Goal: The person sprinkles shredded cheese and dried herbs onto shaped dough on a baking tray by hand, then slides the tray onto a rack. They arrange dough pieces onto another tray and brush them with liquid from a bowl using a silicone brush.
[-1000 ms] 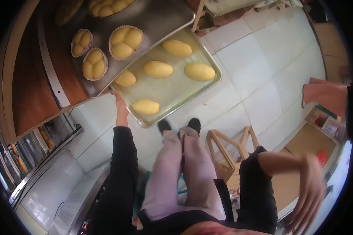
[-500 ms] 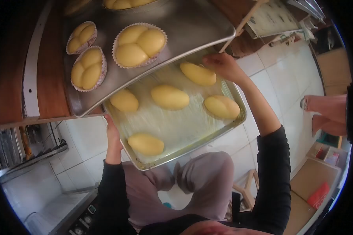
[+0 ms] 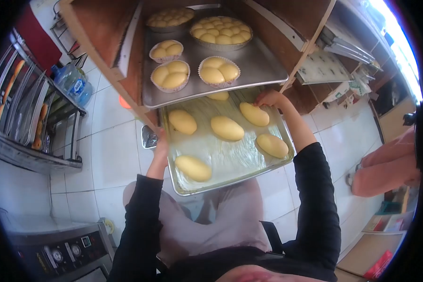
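A greased baking tray (image 3: 235, 181) is partly out of a wooden rack, below another tray. Several smooth, oval yellow dough pieces (image 3: 227, 128) lie spaced apart on it. One more dough piece (image 3: 218, 95) is half hidden under the upper tray's edge. My left hand (image 3: 160, 148) grips the tray's left side; its fingertips are partly hidden. At the far right side, my right hand (image 3: 270, 99) is closed over the rim, its fingers curled inward close to a dough piece (image 3: 254, 114).
Just above, the upper tray (image 3: 263, 70) carries dough in paper cups (image 3: 219, 72) and round pans (image 3: 221, 33). Wooden rack walls (image 3: 310, 23) flank both trays. A wheeled rack (image 3: 47, 122) and water bottle (image 3: 75, 84) stand left, an oven (image 3: 66, 251) lower left. A person's legs (image 3: 385, 162) show at right.
My view has tilted up and turned, showing more of the rack and the upper tray. Both hands stay at the lower tray's sides. Another dough piece shows under the upper tray's edge.
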A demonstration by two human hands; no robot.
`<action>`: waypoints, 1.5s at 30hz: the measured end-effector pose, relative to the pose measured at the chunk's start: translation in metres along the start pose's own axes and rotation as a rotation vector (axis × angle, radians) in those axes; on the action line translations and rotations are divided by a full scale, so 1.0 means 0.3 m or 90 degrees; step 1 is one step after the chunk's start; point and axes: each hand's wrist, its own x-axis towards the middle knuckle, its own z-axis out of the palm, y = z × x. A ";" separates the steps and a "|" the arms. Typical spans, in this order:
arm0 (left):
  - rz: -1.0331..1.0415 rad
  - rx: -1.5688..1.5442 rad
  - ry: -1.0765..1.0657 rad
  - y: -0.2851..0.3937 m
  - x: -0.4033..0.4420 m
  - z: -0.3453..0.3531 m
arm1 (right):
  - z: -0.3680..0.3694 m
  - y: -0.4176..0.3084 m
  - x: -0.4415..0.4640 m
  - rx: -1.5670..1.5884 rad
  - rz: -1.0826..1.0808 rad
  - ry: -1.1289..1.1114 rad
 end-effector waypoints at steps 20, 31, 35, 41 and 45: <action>-0.001 0.090 0.045 -0.047 0.034 -0.028 | 0.034 0.017 0.004 0.074 -0.022 0.126; -0.037 0.041 0.047 -0.018 0.013 -0.013 | 0.004 -0.002 0.096 0.111 0.176 -0.122; -0.026 0.027 0.031 -0.026 0.014 -0.018 | 0.014 0.031 0.139 0.105 0.086 -0.113; -0.025 0.027 0.036 -0.053 0.042 -0.033 | 0.025 0.016 0.155 0.139 0.102 -0.093; -0.032 0.049 0.045 -0.031 0.020 -0.020 | 0.037 0.075 0.230 -0.112 0.003 -0.081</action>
